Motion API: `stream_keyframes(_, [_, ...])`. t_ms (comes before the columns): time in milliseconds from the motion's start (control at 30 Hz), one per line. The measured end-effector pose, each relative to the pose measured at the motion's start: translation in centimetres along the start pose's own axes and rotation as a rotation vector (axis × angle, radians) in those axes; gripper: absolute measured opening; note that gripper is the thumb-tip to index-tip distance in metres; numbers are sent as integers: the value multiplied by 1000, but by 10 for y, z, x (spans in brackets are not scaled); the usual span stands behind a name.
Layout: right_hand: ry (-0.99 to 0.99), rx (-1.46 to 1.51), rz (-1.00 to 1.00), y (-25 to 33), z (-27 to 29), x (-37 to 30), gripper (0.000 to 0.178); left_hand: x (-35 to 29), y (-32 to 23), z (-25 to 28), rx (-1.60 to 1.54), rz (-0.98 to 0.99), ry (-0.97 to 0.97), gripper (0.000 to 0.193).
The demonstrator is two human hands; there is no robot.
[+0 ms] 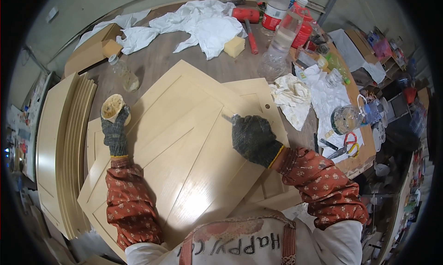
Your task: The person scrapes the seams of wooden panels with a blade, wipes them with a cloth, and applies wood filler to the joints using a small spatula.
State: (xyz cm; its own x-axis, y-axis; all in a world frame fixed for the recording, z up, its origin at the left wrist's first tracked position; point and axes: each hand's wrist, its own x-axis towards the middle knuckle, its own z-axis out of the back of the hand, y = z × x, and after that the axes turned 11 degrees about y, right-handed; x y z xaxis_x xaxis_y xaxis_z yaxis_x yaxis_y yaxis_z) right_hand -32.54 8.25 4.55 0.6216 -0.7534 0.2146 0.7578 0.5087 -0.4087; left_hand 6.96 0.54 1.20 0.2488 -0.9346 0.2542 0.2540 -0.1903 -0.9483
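Observation:
A cream wooden cabinet door [184,126] with grooved lines lies at an angle in front of me, on top of another cream panel [251,87] with a round hole near its corner. My left hand [116,133], in a dark grey knit glove, is closed around a small cup [113,107] with tan, crusted paste inside, held over the door's left side. Gloved in the same way, my right hand [256,139] is closed over the door's right part. A thin grey blade-like tool [226,119] pokes out past its fingers; the glove hides the rest.
Several cream doors [60,159] stand stacked at the left. A glass bottle [123,73], white cloths [198,23], a sponge block [234,47] and a red-handled mallet [249,27] lie at the back. Plastic bottles [281,39], a crumpled rag [293,99] and scissors [346,147] are at the right.

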Motion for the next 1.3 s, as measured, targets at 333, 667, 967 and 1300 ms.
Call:
stream_keyframes(333, [164,-51,202,-4,0,0,16,0,4,2,27,10,-15,58])
stream_keyframes(667, [12,65,133,-3,4,-6,18,4,9,6,55,45,-29,61])
stream_keyframes(967, [16,-53,201,-6,-1,-10,14,3,10,7,49,27,-21,63])
stream_keyframes(1300, [21,-83,221,-5,-9,-12,13,2,5,5,118,31,-33,65])
